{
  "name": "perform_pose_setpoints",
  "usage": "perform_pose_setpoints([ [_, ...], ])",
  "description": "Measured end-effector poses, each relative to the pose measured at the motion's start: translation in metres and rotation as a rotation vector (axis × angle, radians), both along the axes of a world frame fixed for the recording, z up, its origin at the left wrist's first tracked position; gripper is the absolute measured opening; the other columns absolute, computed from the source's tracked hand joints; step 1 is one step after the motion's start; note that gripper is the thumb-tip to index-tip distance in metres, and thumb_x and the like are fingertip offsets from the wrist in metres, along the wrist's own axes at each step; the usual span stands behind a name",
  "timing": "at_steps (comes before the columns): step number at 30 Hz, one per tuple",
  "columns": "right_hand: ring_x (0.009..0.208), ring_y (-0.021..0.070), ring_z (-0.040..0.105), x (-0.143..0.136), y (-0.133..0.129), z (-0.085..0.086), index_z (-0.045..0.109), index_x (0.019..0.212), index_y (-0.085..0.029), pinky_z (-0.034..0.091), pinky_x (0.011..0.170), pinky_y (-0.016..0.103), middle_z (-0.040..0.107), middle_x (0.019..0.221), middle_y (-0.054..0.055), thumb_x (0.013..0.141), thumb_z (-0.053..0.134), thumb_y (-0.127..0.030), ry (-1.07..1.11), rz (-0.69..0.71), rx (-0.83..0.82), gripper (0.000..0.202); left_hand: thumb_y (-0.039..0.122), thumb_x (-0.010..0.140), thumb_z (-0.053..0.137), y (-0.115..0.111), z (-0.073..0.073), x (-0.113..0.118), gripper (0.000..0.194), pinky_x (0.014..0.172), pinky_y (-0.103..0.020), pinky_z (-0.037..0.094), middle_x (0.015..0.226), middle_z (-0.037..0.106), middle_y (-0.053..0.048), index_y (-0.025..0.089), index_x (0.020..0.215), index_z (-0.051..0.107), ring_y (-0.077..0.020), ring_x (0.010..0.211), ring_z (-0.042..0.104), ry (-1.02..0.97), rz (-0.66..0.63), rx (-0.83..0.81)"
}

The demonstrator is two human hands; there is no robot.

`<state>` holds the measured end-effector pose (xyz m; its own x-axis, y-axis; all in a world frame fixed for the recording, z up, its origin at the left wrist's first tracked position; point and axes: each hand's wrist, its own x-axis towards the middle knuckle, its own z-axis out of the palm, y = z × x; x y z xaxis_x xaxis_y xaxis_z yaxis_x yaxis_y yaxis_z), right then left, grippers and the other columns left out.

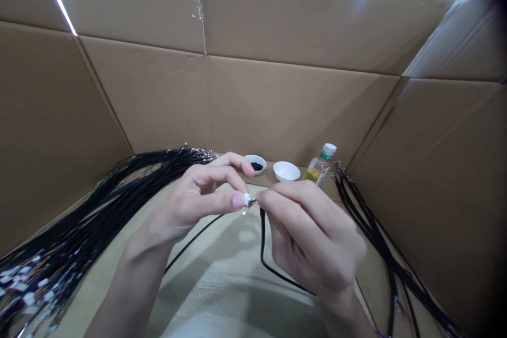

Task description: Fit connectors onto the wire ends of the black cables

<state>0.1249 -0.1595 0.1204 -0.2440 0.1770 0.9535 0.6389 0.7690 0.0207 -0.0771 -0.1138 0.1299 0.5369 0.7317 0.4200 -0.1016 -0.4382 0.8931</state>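
Between the thumb and index finger of my left hand (188,203) is a small white connector (246,200); its other fingers are raised and curled. My right hand (315,235) is closed in a pinch on the thin wires at the end of a black cable (263,237), touching or nearly touching the connector's right side. Short wire ends show between the two hands. Below the right fingertips the cable hangs down and bends right, passing behind that hand. My right fingertips hide exactly how wires and connector meet.
A large bundle of black cables (114,200) with white connectors lies left; more black cables (380,237) lie right. At the back stand a bowl (256,159) of small black parts, a white bowl (287,171) and a bottle (320,165) of yellow liquid. Cardboard walls (301,105) enclose the table.
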Motion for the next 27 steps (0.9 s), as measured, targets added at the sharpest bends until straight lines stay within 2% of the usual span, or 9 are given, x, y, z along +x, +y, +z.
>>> perform_pose_setpoints([
  [7, 0.072, 0.0141, 0.06, 0.004, 0.0, 0.002, 0.07, 0.098, -0.016, 0.045, 0.064, 0.028, 0.073, 0.088, 0.001, 0.092, 0.057, 0.003, -0.069, -0.037, -0.042, 0.023, 0.034, 0.094, 0.079, -0.002, 0.001, -0.001, 0.018, 0.101, -0.03, 0.04, 0.117, 0.06, -0.001, 0.023, 0.08, 0.075, -0.0202, 0.116, 0.055, 0.054, 0.042, 0.04],
  [16, 0.072, 0.0153, 0.062, 0.005, 0.001, 0.001, 0.069, 0.101, -0.016, 0.046, 0.061, 0.029, 0.074, 0.09, 0.003, 0.092, 0.058, 0.003, -0.082, 0.001, -0.042, 0.024, 0.031, 0.093, 0.078, -0.004, 0.004, 0.001, 0.018, 0.097, -0.03, 0.041, 0.115, 0.06, -0.001, 0.024, 0.078, 0.075, -0.0209, 0.114, 0.056, 0.046, 0.068, 0.022],
  [24, 0.083, 0.0194, 0.071, 0.006, 0.009, -0.008, 0.072, 0.108, -0.017, 0.059, 0.075, 0.031, 0.076, 0.097, 0.006, 0.097, 0.06, -0.002, -0.048, 0.027, 0.032, 0.022, 0.029, 0.091, 0.08, -0.009, 0.004, 0.002, 0.017, 0.107, -0.033, 0.039, 0.113, 0.061, 0.0, 0.024, 0.076, 0.075, -0.0186, 0.106, 0.055, 0.022, 0.105, -0.023],
  [27, 0.087, 0.0211, 0.073, 0.003, 0.015, -0.013, 0.074, 0.109, -0.021, 0.062, 0.077, 0.032, 0.077, 0.099, 0.006, 0.1, 0.061, -0.007, 0.024, 0.046, 0.088, 0.021, 0.029, 0.09, 0.08, -0.012, 0.004, 0.005, 0.016, 0.103, -0.033, 0.04, 0.114, 0.062, -0.001, 0.024, 0.075, 0.075, -0.0189, 0.106, 0.055, -0.015, 0.109, -0.074],
])
